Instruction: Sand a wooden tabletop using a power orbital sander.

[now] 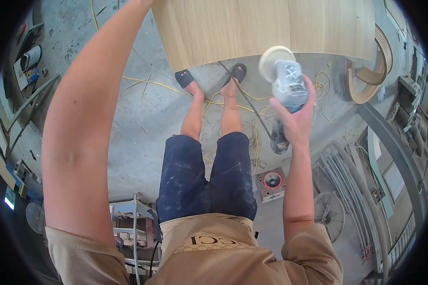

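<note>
My right hand (297, 118) is closed round the body of a handheld power sander (290, 88), to the right of my legs. It looks like an angle-grinder type. A round cream pad (274, 61) sits at its far end, and its dark rear end (279, 141) points back toward me. The pad is beside the near edge of a wood-grain panel (252, 28); whether it touches the panel I cannot tell. My left forearm (92, 80) reaches forward past the panel's left corner, and the hand lies beyond the upper edge of the view.
Yellow cord (161, 85) loops over the concrete floor around my sandals. A speaker-like box (271, 184) stands right of my legs. Curved wooden pieces (366, 80) lie at the right, with long metal bars (349, 190) and a round fan guard (329, 216) nearer. A metal rack (135, 232) stands behind me.
</note>
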The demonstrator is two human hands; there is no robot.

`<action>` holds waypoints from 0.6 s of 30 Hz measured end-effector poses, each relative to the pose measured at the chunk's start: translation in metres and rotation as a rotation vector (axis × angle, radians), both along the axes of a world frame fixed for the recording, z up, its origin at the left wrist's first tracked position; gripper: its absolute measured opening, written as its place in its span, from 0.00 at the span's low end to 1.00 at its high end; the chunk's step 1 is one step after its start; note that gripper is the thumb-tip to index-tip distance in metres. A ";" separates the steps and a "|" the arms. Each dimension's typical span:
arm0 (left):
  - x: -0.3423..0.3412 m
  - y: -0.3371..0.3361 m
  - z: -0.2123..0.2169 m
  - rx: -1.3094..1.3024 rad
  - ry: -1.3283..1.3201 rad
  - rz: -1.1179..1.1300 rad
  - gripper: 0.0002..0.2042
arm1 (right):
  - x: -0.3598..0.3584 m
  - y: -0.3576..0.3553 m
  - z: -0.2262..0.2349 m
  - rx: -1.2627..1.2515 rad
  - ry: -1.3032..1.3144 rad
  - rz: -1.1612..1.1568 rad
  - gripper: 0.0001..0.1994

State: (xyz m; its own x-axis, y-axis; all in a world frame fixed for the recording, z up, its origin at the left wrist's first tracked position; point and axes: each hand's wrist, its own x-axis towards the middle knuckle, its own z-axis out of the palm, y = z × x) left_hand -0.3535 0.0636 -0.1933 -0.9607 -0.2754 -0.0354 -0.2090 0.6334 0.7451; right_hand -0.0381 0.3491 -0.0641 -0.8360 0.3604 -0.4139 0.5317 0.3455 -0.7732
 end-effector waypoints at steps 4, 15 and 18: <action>-0.001 -0.006 0.000 -0.008 0.067 -0.008 0.38 | -0.006 0.020 -0.005 -0.018 0.015 -0.221 0.46; -0.016 -0.028 -0.023 -0.225 -0.087 -0.054 0.50 | -0.005 -0.057 0.004 -0.026 -0.071 0.187 0.47; -0.019 -0.034 -0.028 -0.241 -0.039 -0.057 0.52 | -0.007 -0.045 -0.002 -0.034 -0.048 0.279 0.47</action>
